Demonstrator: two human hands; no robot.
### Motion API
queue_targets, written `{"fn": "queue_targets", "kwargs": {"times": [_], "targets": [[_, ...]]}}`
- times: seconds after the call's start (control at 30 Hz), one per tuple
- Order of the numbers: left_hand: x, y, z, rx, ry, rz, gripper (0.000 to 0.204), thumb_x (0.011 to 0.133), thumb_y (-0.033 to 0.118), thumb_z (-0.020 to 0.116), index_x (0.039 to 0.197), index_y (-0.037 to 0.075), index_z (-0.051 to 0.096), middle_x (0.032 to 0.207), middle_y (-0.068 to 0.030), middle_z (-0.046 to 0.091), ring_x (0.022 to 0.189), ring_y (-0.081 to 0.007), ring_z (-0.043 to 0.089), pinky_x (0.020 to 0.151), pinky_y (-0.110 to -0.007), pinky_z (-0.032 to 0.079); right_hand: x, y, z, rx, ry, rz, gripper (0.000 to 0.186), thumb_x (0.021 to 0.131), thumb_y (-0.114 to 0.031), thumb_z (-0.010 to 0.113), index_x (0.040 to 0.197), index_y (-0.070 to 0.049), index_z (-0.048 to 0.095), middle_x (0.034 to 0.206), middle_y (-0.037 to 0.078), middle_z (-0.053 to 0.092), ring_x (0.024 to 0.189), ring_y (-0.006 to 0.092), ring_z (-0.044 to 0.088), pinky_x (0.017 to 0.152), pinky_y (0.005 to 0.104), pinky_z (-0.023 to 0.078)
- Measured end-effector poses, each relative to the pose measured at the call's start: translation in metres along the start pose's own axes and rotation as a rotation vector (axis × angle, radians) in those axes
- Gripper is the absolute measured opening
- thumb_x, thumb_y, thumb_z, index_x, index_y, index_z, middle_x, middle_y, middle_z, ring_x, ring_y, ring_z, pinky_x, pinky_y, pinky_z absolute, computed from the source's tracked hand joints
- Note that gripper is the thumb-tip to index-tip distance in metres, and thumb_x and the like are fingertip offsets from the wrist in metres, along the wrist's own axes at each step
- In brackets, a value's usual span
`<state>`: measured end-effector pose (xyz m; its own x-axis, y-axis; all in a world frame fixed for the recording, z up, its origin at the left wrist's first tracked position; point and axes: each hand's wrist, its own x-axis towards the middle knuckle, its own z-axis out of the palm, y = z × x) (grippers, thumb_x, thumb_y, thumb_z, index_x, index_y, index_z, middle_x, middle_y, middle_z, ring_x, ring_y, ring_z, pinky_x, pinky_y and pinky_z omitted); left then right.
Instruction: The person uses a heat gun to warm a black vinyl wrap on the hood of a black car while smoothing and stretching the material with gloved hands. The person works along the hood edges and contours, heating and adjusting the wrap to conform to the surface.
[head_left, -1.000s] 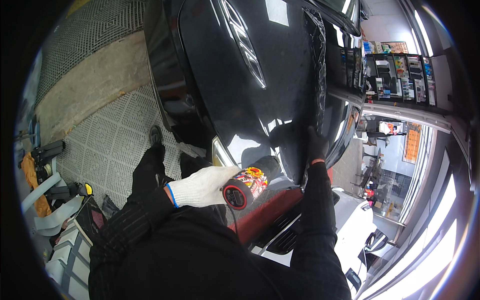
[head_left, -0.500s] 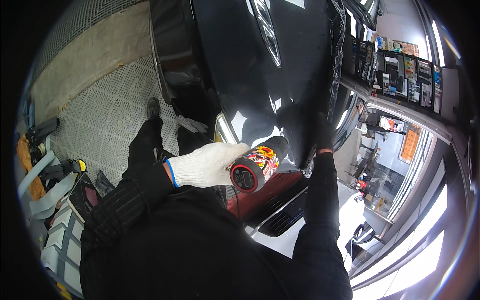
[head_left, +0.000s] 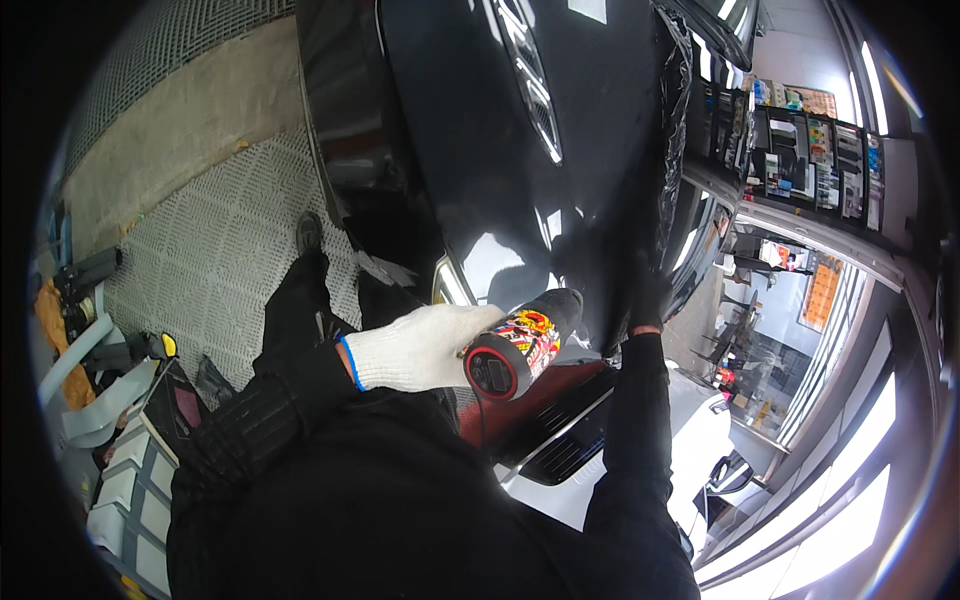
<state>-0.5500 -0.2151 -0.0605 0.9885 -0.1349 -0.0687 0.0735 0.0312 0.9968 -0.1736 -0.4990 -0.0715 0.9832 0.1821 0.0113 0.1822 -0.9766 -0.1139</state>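
My left hand [head_left: 425, 348], in a white knit glove with a blue cuff edge, is closed round a heat gun [head_left: 530, 333]. Bright stickers cover its barrel, a small display sits in its red-ringed rear end, and its nozzle points away from me toward the car. Below the gun hangs a thin cord. The glossy black car panel [head_left: 480, 190] fills the middle, with a chrome-edged trim strip [head_left: 533, 95] on it. Along its right edge runs wrinkled film [head_left: 677, 100]. My right hand [head_left: 648, 298], dark-gloved, is at that edge; its fingers blend into the black surface.
White perforated floor tiles [head_left: 210, 240] lie to the left beside a concrete strip. A white case [head_left: 130, 500] and rolled materials [head_left: 85, 350] stand at lower left. A white car [head_left: 690, 430] is at lower right. Stocked shelves [head_left: 815, 160] stand at far right.
The heat gun and my left hand have shifted slightly down and right in the view. My right hand is a little lower in the view, still at the panel's edge.
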Motion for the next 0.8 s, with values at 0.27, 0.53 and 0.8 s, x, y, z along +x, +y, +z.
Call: {"fn": "queue_targets", "kwargs": {"times": [0.27, 0.53, 0.8], "targets": [[0.006, -0.003, -0.022, -0.065, -0.026, -0.078, 0.060, 0.095, 0.012, 0.081, 0.146, -0.005, 0.054, 0.127, -0.0187, 0.072, 0.116, -0.0262, 0.072, 0.102, -0.037, 0.057, -0.014, -0.001, 0.004, 0.046, -0.057, 0.068, 0.077, 0.091, -0.072, 0.070, 0.115, 0.001, 0.078, 0.109, 0.032, 0.077, 0.109, 0.0514, 0.074, 0.093, 0.0585, 0.055], [-0.002, -0.003, -0.056, -0.165, 0.031, -0.031, 0.057, 0.091, 0.017, 0.084, 0.139, 0.001, 0.059, 0.124, -0.0198, 0.073, 0.115, -0.0336, 0.073, 0.098, -0.041, 0.058, -0.025, -0.046, -0.009, -0.002, -0.048, 0.096, 0.063, 0.091, -0.053, 0.073, 0.130, -0.005, 0.064, 0.119, 0.030, 0.076, 0.115, 0.0492, 0.072, 0.096, 0.0575, 0.056], [0.013, -0.023, -0.067, -0.118, 0.020, -0.067, 0.081, 0.091, 0.019, 0.087, 0.158, 0.000, 0.046, 0.134, -0.0188, 0.070, 0.124, -0.0278, 0.071, 0.106, -0.037, 0.057, 0.030, -0.116, -0.007, 0.160, 0.038, -0.050, 0.056, 0.087, -0.039, 0.076, 0.131, -0.006, 0.068, 0.121, 0.024, 0.076, 0.113, 0.0471, 0.073, 0.094, 0.0547, 0.057]]}}
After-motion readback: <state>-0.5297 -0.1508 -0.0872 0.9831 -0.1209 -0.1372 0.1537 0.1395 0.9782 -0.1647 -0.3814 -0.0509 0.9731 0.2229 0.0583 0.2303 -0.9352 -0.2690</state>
